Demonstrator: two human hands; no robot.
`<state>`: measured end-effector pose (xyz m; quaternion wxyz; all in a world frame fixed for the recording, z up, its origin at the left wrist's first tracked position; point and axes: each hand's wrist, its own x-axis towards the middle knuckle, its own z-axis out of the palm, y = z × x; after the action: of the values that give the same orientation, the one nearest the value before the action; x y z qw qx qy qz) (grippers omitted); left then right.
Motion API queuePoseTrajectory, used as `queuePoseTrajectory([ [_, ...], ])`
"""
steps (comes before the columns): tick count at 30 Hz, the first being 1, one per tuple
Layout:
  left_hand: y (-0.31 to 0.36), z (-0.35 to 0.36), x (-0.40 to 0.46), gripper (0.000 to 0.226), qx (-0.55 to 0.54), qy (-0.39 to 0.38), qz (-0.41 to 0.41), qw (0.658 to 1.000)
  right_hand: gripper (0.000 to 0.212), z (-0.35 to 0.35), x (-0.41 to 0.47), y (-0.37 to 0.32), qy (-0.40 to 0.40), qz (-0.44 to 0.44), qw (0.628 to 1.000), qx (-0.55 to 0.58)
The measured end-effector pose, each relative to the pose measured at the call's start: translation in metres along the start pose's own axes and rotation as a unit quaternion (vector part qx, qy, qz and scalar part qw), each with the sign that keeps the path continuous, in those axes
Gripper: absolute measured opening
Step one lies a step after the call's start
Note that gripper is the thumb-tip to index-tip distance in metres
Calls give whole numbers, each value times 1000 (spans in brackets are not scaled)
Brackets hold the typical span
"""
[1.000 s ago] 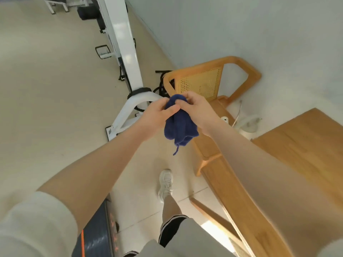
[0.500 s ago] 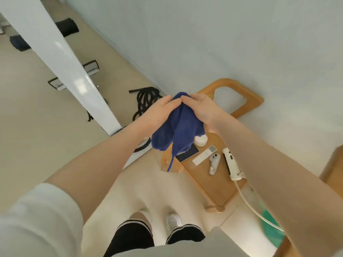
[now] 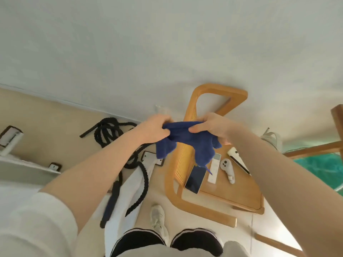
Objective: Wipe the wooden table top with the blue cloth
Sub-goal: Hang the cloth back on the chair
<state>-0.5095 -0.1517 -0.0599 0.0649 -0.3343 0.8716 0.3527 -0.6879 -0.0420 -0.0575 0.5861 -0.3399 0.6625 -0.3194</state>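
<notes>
- blue cloth (image 3: 187, 140) is hanging bunched in mid-air, above the wooden chair (image 3: 219, 184)
- left hand (image 3: 154, 131) is gripping its left end, right hand (image 3: 213, 129) is gripping its right end
- phone (image 3: 195, 179), remote (image 3: 214, 170), controller (image 3: 227, 168) are lying on the chair seat
- black rope (image 3: 111, 134) is lying on the floor, left of the chair

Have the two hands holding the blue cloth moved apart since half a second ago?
Yes. The left hand and right hand now stretch the blue cloth sideways across the wooden chair's backrest; before, their fingertips touched.
</notes>
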Motion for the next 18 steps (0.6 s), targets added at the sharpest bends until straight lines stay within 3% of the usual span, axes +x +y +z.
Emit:
queuePoseTrajectory([
  [6, -67, -16, 57, 17, 62, -4, -15, 998, 24, 5, 39, 20, 96, 59, 979, 167],
  [9, -91, -8, 91, 19, 63, -6, -30, 998, 11, 4, 64, 34, 173, 93, 980, 30],
  [12, -113, 12, 124, 22, 78, -19, -59, 995, 22, 3, 92, 48, 230, 133, 964, -24],
  [16, -117, 40, 130, 60, 187, 10, -45, 981, 43, 12, 120, 68, 271, 188, 942, -68],
  [18, -103, 59, 120, 49, 112, -44, -6, 993, 41, 23, 124, 79, 279, 183, 940, -73],
])
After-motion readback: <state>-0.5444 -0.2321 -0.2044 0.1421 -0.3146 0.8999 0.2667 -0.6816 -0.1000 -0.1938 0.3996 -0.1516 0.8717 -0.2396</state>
